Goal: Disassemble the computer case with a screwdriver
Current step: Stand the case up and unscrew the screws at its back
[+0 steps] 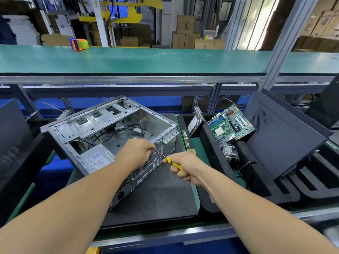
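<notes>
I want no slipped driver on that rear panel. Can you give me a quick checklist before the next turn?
1. Right hand has a firm grip on the screwdriver: ok, fingers curled round the yellow handle.
2. Left hand steadies the computer case: ok, it rests at the rear top edge.
3. Tip seated in a screw: cannot tell, the left hand hides it.
4. Case sits flat on the dark mat: ok.
5. Power supply out of the case: not ok.
</notes>
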